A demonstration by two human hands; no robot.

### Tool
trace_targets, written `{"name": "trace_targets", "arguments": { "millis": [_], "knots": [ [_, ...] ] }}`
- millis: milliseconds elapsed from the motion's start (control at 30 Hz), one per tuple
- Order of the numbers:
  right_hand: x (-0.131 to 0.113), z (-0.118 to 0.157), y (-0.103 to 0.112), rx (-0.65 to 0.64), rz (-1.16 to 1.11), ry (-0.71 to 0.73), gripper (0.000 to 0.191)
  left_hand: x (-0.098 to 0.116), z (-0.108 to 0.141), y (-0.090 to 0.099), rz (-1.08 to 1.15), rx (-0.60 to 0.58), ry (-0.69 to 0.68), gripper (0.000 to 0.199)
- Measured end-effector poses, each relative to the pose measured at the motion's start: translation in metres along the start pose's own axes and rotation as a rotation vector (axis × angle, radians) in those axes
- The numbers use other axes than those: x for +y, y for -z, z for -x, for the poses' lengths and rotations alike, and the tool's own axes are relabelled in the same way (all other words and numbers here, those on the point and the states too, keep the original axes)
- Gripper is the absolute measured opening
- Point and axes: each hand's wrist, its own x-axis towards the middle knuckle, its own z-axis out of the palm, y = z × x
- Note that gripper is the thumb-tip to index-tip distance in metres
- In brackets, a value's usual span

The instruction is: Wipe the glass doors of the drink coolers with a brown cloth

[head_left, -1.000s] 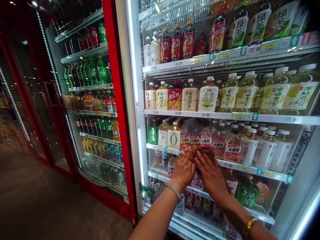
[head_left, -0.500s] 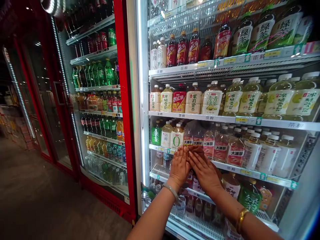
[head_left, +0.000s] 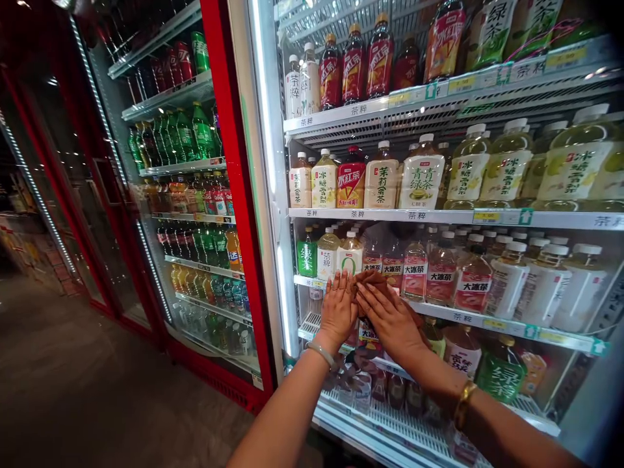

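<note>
My left hand (head_left: pixel 338 312) lies flat on the glass door (head_left: pixel 336 383) of a lit drinks fridge, fingers stretched upward and a pale bangle at the wrist. Close beside it, my right hand (head_left: pixel 389 320) presses a brown cloth (head_left: pixel 376 279) to the same glass. Part of the cloth shows above and beside the right fingers; the rest is hidden under the hand. A gold bangle (head_left: pixel 464 404) circles the right wrist. Behind the glass, by the left fingertips, stands a white-labelled bottle (head_left: pixel 350 252) with a green "0".
Shelves of bottled tea fill the fridge, among them pink-labelled bottles (head_left: pixel 441 276) and large pale yellow bottles (head_left: pixel 507 166). To the left stands a red-framed drinks fridge (head_left: pixel 227 130), with more red frames beyond. Dark floor (head_left: pixel 112 396) spreads at lower left.
Both hands and the cloth have slid left and slightly up across the glass, now covering the lower part of the "0" bottle. The camera view has shifted and come a little closer.
</note>
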Motion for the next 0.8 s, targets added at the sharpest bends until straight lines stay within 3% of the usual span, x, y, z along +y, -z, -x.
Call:
{"name": "trace_targets", "arguments": {
  "millis": [133, 267, 400, 533, 667, 800],
  "knots": [
    [0.006, 0.023, 0.006, -0.005, -0.019, 0.037, 0.059, -0.011, 0.007, 0.0, -0.009, 0.002, -0.003, 0.072],
    [0.013, 0.002, 0.012, -0.008, -0.013, -0.073, 0.061, -0.023, 0.009, -0.001, -0.016, -0.003, -0.012, 0.072],
    [-0.008, -0.031, -0.007, 0.024, -0.001, -0.067, 0.061, -0.031, 0.009, -0.004, -0.017, -0.008, -0.038, 0.076],
    [-0.026, -0.015, -0.022, 0.037, -0.032, 0.025, 0.056, -0.04, 0.014, -0.002, -0.024, -0.018, -0.056, 0.08],
    [-0.012, 0.01, -0.013, 0.026, -0.084, 0.112, 0.054, -0.051, 0.018, 0.004, -0.039, -0.034, -0.066, 0.078],
    [-0.002, -0.014, -0.009, 0.01, -0.092, 0.057, 0.06, -0.06, 0.018, 0.008, -0.052, -0.041, -0.048, 0.077]
  ]
}}
